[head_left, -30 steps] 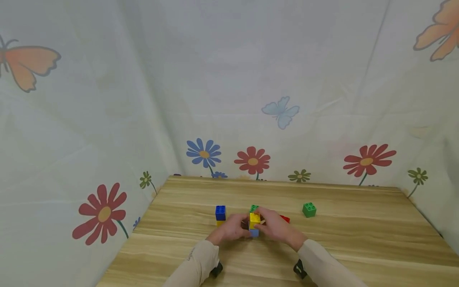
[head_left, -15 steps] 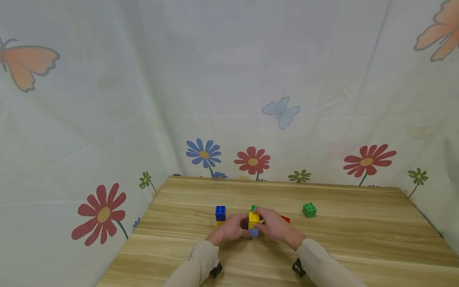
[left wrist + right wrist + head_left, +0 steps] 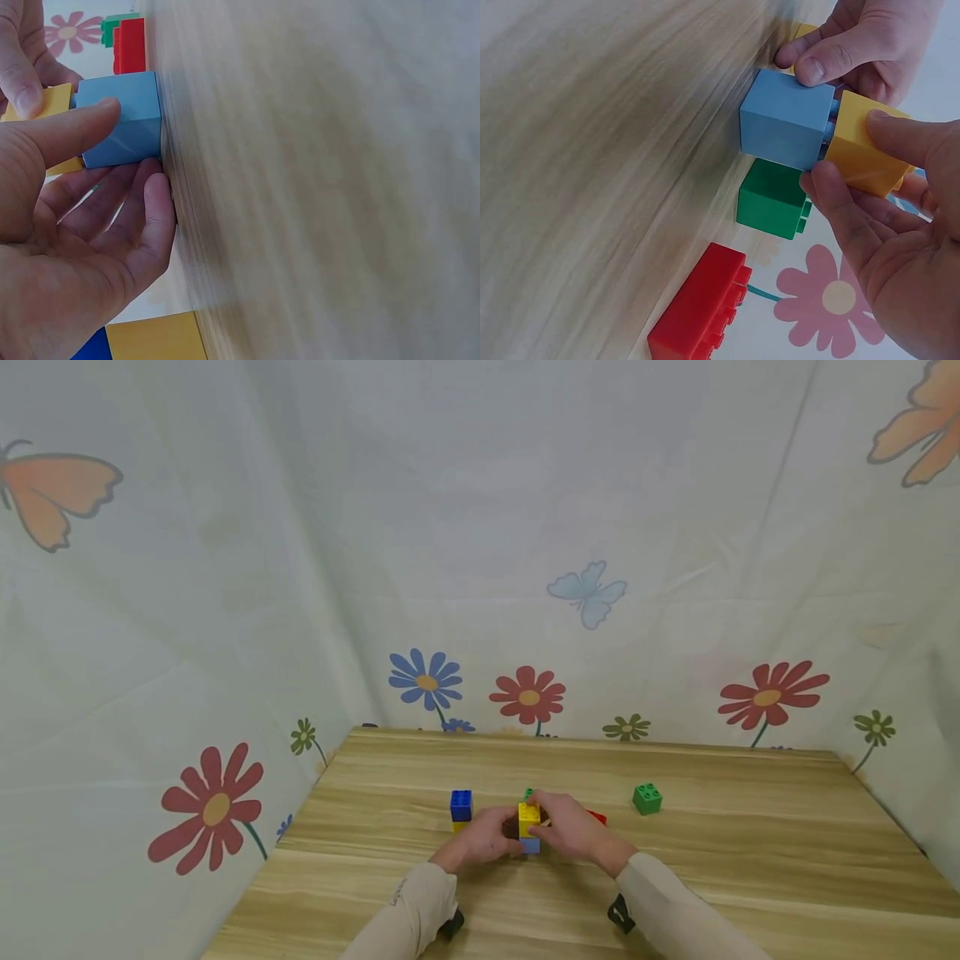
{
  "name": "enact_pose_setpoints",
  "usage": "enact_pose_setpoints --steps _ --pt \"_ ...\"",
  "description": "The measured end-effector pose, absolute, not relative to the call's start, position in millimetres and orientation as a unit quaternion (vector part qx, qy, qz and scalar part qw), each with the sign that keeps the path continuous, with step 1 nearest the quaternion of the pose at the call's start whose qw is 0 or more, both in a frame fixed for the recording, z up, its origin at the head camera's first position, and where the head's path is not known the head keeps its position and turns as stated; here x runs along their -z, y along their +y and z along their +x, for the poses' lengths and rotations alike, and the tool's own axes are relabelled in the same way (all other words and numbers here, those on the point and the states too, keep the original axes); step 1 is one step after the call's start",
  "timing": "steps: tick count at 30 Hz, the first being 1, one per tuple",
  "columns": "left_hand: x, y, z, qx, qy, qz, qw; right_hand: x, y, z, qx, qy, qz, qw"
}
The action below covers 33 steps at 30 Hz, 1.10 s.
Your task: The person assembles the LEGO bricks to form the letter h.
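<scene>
A light blue toy building block stands on the table, its studs towards a yellow block directly above it. Part of those studs shows in the gap between the two, and the yellow block sits slightly tilted. My left hand holds the light blue block at its left side, thumb on the near face and fingers behind. With thumb and fingers, my right hand pinches the yellow block from the right. The right fingertips reach down close to the seam.
Left of my hands, a dark blue block is stacked on another yellow block. A green block and a long red block lie behind the stack. Farther right on the wooden table is another green block.
The yellow block and my right hand have shifted very slightly left over the light blue block. My left hand keeps nearly the same place; the other blocks have not moved.
</scene>
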<state>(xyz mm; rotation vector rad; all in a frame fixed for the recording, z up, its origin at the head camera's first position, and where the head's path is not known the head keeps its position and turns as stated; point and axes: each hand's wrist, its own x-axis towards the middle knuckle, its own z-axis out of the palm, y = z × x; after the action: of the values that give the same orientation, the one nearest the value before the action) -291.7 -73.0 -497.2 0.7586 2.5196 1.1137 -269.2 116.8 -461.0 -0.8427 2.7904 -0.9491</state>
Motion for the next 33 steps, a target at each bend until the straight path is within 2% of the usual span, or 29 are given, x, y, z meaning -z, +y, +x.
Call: enact_pose_setpoints --steps 11,19,33 --pt "497.6 -73.0 -291.1 -0.385 0.875 0.258 0.142 464.7 117.6 -270.5 0.319 0.908 -0.269 0.04" --pt "496.2 -73.2 -290.7 -0.385 0.873 0.261 0.145 469.4 119.1 -272.7 0.309 0.905 -0.294 0.011" --pt "496.9 -73.4 -291.7 -0.387 0.872 0.258 0.152 471.3 118.6 -274.2 0.309 0.909 -0.279 0.017"
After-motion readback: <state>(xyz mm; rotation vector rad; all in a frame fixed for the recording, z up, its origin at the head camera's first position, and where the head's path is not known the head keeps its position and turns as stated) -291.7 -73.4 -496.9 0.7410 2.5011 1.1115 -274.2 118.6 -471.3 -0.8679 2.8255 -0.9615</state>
